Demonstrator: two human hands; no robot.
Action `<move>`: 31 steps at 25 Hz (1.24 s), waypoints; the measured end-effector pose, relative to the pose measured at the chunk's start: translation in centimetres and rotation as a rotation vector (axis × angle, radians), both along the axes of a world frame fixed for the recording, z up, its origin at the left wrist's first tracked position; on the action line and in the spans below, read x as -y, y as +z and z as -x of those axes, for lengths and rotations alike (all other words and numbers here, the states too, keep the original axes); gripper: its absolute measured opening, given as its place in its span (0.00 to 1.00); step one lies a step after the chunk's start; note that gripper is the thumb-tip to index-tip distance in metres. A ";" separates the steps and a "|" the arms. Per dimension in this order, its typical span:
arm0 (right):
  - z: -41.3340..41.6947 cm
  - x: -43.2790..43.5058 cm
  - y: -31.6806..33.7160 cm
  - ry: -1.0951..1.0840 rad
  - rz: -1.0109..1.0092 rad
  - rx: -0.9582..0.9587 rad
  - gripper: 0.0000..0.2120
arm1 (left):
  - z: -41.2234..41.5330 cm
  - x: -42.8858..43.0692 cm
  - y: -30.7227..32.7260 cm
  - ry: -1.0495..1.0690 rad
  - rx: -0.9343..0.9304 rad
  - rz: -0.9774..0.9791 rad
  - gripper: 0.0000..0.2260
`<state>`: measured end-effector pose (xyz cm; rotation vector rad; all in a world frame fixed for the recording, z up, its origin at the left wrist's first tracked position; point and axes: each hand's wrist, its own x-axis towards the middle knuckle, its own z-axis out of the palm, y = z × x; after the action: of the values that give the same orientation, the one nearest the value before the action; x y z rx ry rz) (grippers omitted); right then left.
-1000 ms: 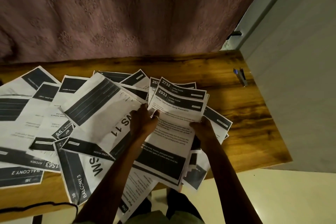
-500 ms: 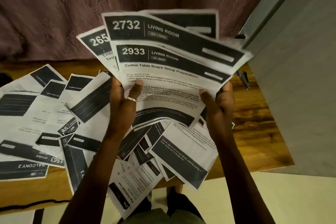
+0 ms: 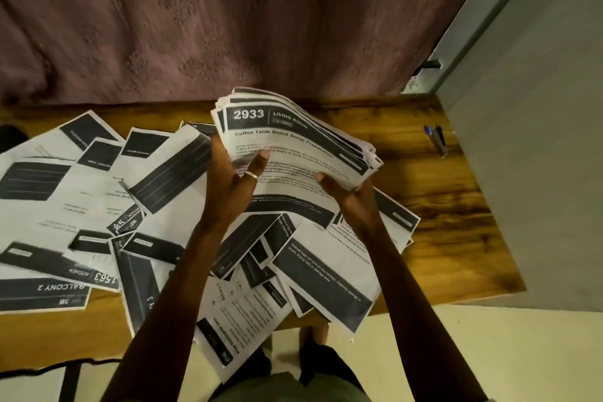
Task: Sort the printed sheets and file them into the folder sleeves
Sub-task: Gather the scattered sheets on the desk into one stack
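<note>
I hold a squared-up stack of printed sheets point(image 3: 293, 143) above the wooden table point(image 3: 440, 206); its top sheet reads "2933 LIVING ROOM". My left hand point(image 3: 235, 179), with a ring on one finger, grips the stack's left edge, thumb on top. My right hand point(image 3: 346, 196) grips its lower right edge. Many more loose printed sheets point(image 3: 98, 199) with black header bars lie scattered over the table's left and middle, some hanging over the front edge. No folder is in view.
A blue pen point(image 3: 435, 140) lies on the bare wood at the table's far right. A purple curtain point(image 3: 228, 19) hangs behind the table. A grey wall point(image 3: 538, 108) stands on the right. A black cable point(image 3: 39, 369) runs along the lower left.
The sheets I held fanned out and raised half a second ago are now gathered into one neat stack and lowered toward the table.
</note>
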<state>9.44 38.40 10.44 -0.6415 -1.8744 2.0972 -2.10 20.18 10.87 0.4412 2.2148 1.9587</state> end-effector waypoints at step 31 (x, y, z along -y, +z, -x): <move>-11.2 0.1 -9.0 -0.675 -0.066 0.723 0.18 | -7.3 -9.4 -11.5 -0.535 -0.069 0.971 0.31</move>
<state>20.62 38.32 1.42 -1.8856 -1.6353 1.4404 5.17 29.61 -0.64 0.8041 2.4041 0.5124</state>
